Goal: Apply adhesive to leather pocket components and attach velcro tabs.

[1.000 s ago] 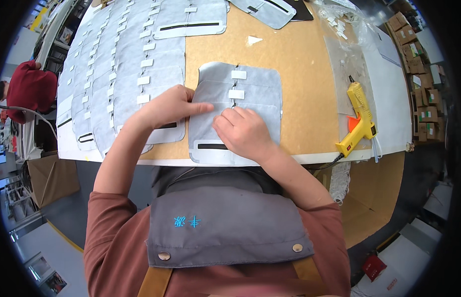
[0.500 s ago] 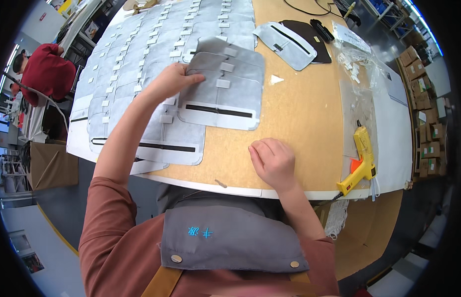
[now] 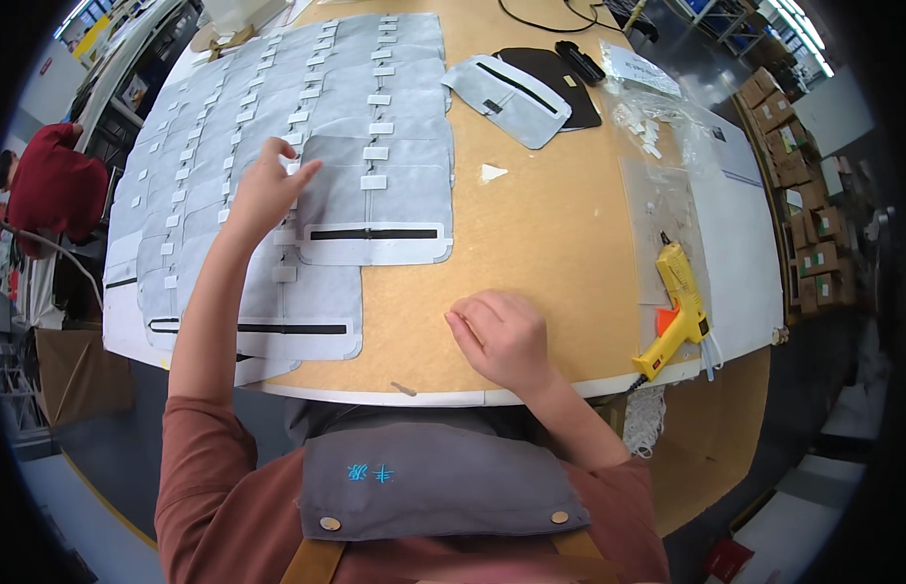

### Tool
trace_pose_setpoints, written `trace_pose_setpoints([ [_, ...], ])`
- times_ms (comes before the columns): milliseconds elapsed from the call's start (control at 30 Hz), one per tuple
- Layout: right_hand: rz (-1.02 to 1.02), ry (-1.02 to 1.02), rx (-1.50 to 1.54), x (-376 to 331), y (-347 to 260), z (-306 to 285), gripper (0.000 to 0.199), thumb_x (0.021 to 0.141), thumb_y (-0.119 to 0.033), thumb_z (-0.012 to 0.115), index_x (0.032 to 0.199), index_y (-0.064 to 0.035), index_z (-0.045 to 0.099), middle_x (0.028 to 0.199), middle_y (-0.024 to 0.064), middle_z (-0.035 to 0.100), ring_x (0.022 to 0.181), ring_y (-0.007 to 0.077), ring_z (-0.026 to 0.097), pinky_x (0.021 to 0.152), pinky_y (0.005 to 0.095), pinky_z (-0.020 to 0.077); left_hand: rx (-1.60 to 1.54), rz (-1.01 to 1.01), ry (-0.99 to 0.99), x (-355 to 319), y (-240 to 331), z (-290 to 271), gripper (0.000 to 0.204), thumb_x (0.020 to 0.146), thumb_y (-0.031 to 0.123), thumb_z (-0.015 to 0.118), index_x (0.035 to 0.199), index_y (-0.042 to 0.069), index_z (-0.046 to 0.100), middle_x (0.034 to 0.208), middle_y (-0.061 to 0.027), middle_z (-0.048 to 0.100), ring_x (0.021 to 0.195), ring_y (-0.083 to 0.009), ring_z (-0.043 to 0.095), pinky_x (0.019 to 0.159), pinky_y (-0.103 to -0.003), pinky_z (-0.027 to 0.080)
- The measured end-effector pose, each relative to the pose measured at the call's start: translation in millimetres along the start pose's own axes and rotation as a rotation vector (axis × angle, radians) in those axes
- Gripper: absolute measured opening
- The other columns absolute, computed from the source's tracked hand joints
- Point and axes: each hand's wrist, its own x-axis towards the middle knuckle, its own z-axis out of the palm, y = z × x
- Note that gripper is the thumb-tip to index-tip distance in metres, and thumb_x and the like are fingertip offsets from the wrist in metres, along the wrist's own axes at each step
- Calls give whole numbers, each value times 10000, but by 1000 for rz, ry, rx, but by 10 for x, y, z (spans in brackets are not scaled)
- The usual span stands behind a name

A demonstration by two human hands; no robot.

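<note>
A grey felt panel point(image 3: 375, 200) with a black zipper slot and two small white tabs lies on the brown table point(image 3: 540, 243), on top of rows of similar grey panels point(image 3: 239, 127). My left hand point(image 3: 268, 190) rests on its left edge, fingers pinching the felt. My right hand point(image 3: 497, 336) lies loosely curled on bare tabletop near the front edge, holding nothing that I can see.
A yellow glue gun point(image 3: 679, 311) lies at the front right on a clear sheet. A grey pouch on a black one point(image 3: 521, 92) sits at the back, with bags of white tabs point(image 3: 647, 122). A person in red point(image 3: 49, 190) stands at far left. Cardboard boxes point(image 3: 808, 195) line the right.
My left hand has carried the grey panel away from the front edge and laid it onto the rows at the left. My right hand let go and dropped to the bare tabletop.
</note>
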Motion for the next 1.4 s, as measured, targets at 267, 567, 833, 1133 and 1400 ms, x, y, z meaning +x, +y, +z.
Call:
trace_pose_setpoints([
  [267, 40, 63, -287, 1200, 678, 93, 250, 867, -202, 702, 1047, -47, 624, 998, 106, 633, 935, 289, 616, 816, 411, 506, -1084, -70, -579, -740, 199, 171, 422, 1031, 440, 499, 816, 88, 590, 575, 113, 250, 503, -36, 206, 465, -237, 179],
  [567, 177, -83, -685, 2059, 1757, 983, 387, 914, -360, 648, 1095, -22, 600, 1050, 123, 622, 994, 297, 620, 857, 425, 505, -1513, -165, -870, -847, 105, 520, 315, 1030, 316, 549, 875, 47, 604, 578, 81, 290, 477, -45, 237, 423, -225, 193],
  [833, 167, -223, -882, 2325, 2015, 1070, 212, 916, -256, 618, 872, -51, 650, 890, 115, 688, 911, 288, 673, 781, 423, 534, -1478, -47, -1021, -874, 85, 466, 263, 1026, 282, 566, 984, 27, 613, 584, 71, 354, 489, -41, 269, 445, -224, 212],
  [1133, -121, 74, -79, 2173, 780, -148, 277, 824, -37, 662, 1069, -133, 749, 952, 50, 725, 912, 257, 651, 831, 377, 523, -1659, -264, -1059, -798, 57, 530, 741, 1054, 578, 240, 1273, -48, 570, 588, 58, 273, 481, -55, 221, 405, -192, 205],
  [1400, -260, -427, 457, 1081, 616, -289, 327, 770, 79, 650, 1020, -96, 768, 1117, 33, 732, 1116, 264, 606, 980, 363, 476, -1675, -800, -603, -975, 213, 451, 773, 954, 737, 342, 1183, 41, 588, 717, -2, 553, 441, -52, 355, 360, -142, 259],
])
